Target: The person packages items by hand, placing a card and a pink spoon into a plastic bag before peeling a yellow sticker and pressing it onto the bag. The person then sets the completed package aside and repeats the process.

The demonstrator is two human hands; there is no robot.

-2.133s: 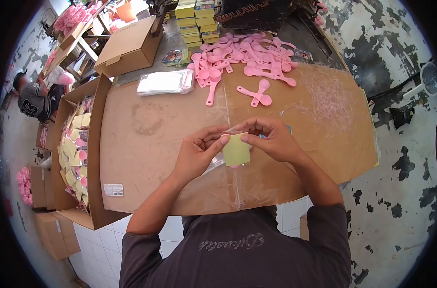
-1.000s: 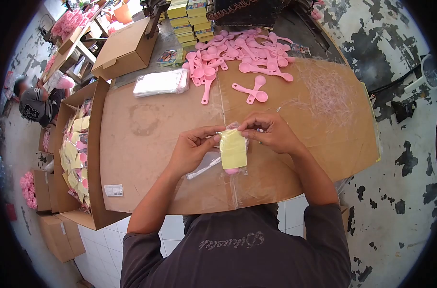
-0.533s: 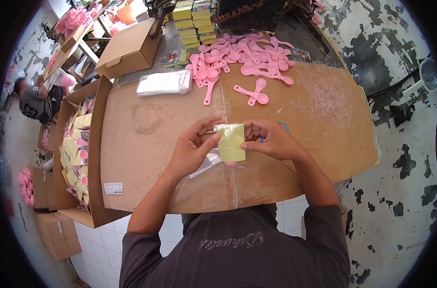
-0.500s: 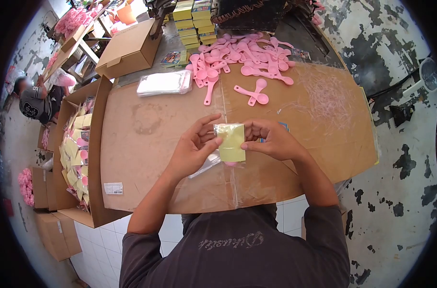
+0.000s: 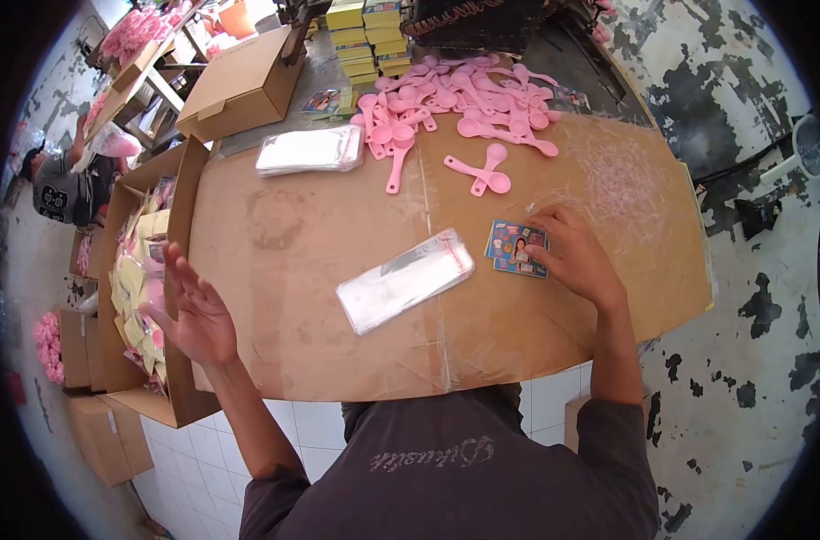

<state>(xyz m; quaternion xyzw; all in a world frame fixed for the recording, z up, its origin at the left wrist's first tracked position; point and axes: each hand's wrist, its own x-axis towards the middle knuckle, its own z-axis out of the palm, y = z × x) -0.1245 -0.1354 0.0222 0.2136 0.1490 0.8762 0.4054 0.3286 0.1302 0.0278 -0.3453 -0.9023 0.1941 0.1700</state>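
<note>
My left hand (image 5: 201, 315) is raised at the right wall of a long cardboard box (image 5: 187, 261), fingers spread and nothing held. Inside that box lie several clear packets (image 5: 144, 297) with yellow card and pink spoons. On the right, my right hand (image 5: 579, 256) has its thumb and fingers on a small pile of blue printed cards (image 5: 511, 252), gripping at their right side. Between the hands, a stack of clear plastic sleeves (image 5: 401, 283) lies slanted on the cardboard-covered table (image 5: 284, 342).
A heap of pink measuring spoons (image 5: 464, 94) covers the far middle, with two crossed spoons (image 5: 489, 171) nearer. More sleeves (image 5: 309, 150), stacked cards (image 5: 351, 40), a closed carton (image 5: 239, 85) and clear plastic strips (image 5: 617, 189) surround it. Another person (image 5: 63, 184) sits far left.
My hands have parted. The yellow-backed packet has left them, and my left hand has moved left to the box. My right hand has moved right onto the cards, exposing the sleeves.
</note>
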